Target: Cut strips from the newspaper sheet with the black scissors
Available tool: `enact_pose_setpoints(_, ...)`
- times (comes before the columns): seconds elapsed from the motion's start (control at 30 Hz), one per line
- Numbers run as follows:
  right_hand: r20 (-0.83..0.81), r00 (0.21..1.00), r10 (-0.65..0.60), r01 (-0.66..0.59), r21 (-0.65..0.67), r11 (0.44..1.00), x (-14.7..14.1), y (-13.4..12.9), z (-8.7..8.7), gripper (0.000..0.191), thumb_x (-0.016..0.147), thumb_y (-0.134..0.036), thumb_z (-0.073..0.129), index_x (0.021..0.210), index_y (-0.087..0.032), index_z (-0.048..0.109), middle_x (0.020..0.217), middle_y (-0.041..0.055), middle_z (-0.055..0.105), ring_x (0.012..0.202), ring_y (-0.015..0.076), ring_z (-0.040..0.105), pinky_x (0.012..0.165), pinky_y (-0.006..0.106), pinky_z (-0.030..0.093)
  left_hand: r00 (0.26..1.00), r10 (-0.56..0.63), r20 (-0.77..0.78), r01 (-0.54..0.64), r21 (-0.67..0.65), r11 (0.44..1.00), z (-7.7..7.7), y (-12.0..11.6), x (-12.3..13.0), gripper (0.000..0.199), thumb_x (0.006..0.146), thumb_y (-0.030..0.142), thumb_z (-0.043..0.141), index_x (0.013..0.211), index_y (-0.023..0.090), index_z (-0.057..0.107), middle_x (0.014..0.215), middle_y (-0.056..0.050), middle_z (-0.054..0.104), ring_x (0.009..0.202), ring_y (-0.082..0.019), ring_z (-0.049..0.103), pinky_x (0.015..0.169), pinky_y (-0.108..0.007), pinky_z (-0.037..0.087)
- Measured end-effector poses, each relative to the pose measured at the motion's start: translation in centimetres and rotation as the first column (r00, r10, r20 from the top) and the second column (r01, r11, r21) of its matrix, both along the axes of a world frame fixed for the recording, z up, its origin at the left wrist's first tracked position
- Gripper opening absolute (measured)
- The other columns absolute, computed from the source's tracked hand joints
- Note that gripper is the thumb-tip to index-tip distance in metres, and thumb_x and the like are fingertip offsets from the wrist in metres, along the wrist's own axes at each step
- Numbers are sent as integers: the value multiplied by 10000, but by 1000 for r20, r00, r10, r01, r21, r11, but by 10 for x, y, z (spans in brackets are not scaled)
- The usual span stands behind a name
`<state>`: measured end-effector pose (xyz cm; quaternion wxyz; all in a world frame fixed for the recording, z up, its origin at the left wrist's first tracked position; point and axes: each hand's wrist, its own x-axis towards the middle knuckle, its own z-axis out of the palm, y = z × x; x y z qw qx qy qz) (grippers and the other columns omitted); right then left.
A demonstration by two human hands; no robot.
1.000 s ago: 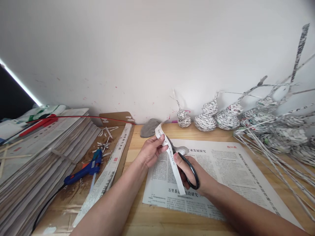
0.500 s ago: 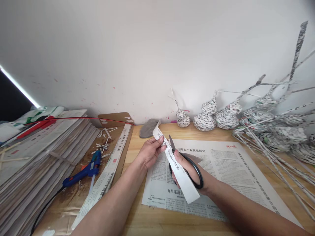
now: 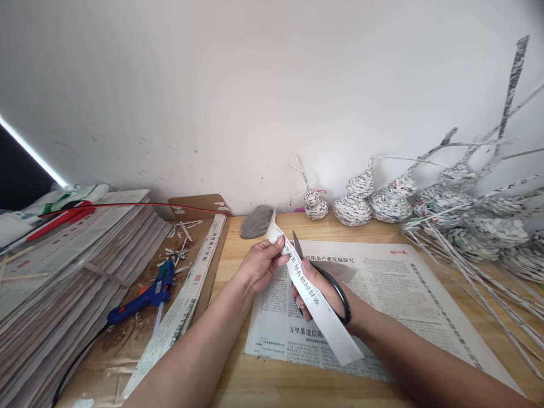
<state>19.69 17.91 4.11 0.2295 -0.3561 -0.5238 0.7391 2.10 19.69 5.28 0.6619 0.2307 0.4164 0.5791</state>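
A narrow newspaper strip (image 3: 321, 309) slants down to the right over the newspaper sheet (image 3: 395, 294) on the wooden table. Near its upper end, my left hand (image 3: 262, 265) pinches it between thumb and fingers. My right hand (image 3: 317, 286) is closed on the black-handled scissors (image 3: 340, 294), whose visible blade points up and left beside the strip. Part of the strip covers the right fingers and the lower handle. Whether the blades touch the paper cannot be made out.
Woven paper gourds (image 3: 352, 207) line the wall, with long paper rods (image 3: 480, 294) at the right. A grey cloth (image 3: 256, 221) lies behind my left hand. On the left are a blue glue gun (image 3: 147, 297), cut strips (image 3: 187, 306) and a tall newspaper stack (image 3: 63, 283).
The strip's lower end has shifted down and right, and more of it hangs below my left hand. Both hands are nearly where they were.
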Motion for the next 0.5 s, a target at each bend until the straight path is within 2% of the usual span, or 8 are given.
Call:
enact_pose_setpoints(0.17,15,1000,21,-23,141,990,1,1,-5,739,891,-831,322,746,-159,592,603,15,592,474,130,559,517,263,439,999,40,4,-40,10,999,-1,2,-1,122,739,148,844,780,80,751,722,-34,720,611,-66,647,566,-107,557)
enact_pose_setpoints(0.27,39,999,10,-16,148,989,0,0,-5,745,876,-856,286,693,-181,542,557,-4,546,424,131,526,475,271,422,999,43,1,-43,12,999,0,2,-1,163,709,160,867,787,72,753,730,-38,721,621,-71,650,564,-114,561)
enact_pose_setpoints(0.37,61,998,-32,21,170,985,-1,-3,2,698,840,-868,373,630,-209,466,498,-32,477,377,112,444,420,260,353,999,44,-4,-43,18,999,1,2,-2,189,701,177,876,787,65,751,730,-39,716,611,-69,642,555,-117,563)
enact_pose_setpoints(0.5,84,993,-82,60,234,970,-2,-5,14,662,815,-833,505,588,-213,448,479,-23,485,424,106,422,447,258,302,999,50,-13,-50,31,998,3,2,-5,193,710,187,872,791,71,741,735,-38,709,607,-69,641,557,-121,572)
